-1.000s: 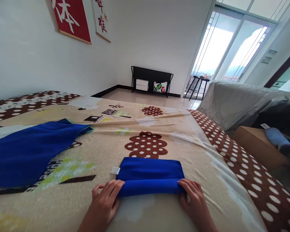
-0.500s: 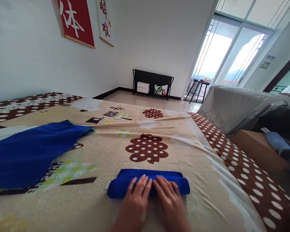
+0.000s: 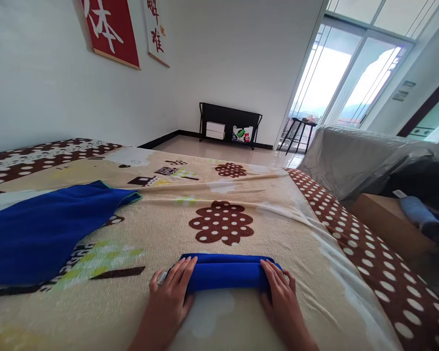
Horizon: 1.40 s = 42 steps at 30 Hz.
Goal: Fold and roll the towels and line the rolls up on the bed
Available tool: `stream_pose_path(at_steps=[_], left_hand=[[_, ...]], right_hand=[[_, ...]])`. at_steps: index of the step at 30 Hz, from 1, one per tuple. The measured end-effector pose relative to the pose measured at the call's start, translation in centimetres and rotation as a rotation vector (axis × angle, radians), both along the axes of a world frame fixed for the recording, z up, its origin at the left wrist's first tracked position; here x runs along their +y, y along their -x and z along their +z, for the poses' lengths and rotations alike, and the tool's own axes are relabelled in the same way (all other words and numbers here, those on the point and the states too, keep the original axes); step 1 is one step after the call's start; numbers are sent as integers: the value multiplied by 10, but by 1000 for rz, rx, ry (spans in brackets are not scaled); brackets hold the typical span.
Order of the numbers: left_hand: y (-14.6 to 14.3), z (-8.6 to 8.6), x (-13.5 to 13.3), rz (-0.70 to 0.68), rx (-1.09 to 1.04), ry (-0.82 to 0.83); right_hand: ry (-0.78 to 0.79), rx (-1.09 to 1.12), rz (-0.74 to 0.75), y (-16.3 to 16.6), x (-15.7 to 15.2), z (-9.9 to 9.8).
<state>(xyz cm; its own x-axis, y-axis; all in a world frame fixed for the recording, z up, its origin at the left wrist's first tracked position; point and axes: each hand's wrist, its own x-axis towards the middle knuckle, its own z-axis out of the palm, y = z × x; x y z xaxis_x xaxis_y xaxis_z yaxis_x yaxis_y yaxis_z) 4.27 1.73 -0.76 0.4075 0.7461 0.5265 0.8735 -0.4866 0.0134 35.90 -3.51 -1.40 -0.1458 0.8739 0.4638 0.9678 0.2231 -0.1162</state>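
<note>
A blue towel, rolled into a short tube, lies on the patterned bed blanket close in front of me. My left hand rests on its left end, fingers stretched flat over the cloth. On its right end lies my right hand, also with its fingers extended and pressing down. A small white label sticks out at the roll's left end, partly under my left fingers.
A second blue towel lies spread out at the left of the bed. Right of the bed stand a plastic-covered sofa and a cardboard box. A black shelf and a small black table stand by the far wall and window.
The towel went from a flat fold with one rolled edge to a full roll. My hands moved to the roll's middle, then spread out again to its two ends.
</note>
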Motion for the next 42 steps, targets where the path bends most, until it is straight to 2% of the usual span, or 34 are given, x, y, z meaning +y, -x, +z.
stream_pose_path(at_steps=[3, 7, 9, 11, 12, 14, 16, 18, 24, 28, 32, 35, 37, 39, 42], left_hand=[[5, 9, -5, -35, -38, 4], [16, 26, -15, -19, -28, 167], [5, 32, -16, 44, 26, 200], [-19, 34, -14, 103, 52, 126], [-33, 32, -12, 65, 71, 68], [-55, 27, -9, -96, 110, -39], [-62, 21, -8, -230, 146, -68], [-48, 15, -6, -236, 162, -60], [27, 1, 3, -169, 132, -138], [35, -3, 16, -195, 138, -127], [34, 1, 33, -257, 138, -13], [41, 4, 43, -272, 126, 56], [46, 5, 44, -285, 96, 60], [45, 7, 38, -288, 36, 62], [23, 6, 15, -256, -118, 154]], right_hand=[[44, 132, 44, 2, -5, 12], [176, 205, 80, 5, -18, 20], [142, 179, 2, 16, -16, 20], [53, 119, -18, 34, -8, 19], [18, 84, 25, 45, -3, 19], [-11, 22, 159, 63, 6, 18], [-1, -14, 236, 69, 10, 18], [6, -40, 227, 56, 9, 15], [27, -72, 166, -17, -3, -1], [105, -49, 133, -24, 1, -3], [203, -22, 164, -20, 9, 10], [257, -11, 237, -26, 18, 36], [278, -10, 300, -32, 23, 68], [275, 0, 366, -35, 24, 116], [182, 64, 437, -28, 17, 202]])
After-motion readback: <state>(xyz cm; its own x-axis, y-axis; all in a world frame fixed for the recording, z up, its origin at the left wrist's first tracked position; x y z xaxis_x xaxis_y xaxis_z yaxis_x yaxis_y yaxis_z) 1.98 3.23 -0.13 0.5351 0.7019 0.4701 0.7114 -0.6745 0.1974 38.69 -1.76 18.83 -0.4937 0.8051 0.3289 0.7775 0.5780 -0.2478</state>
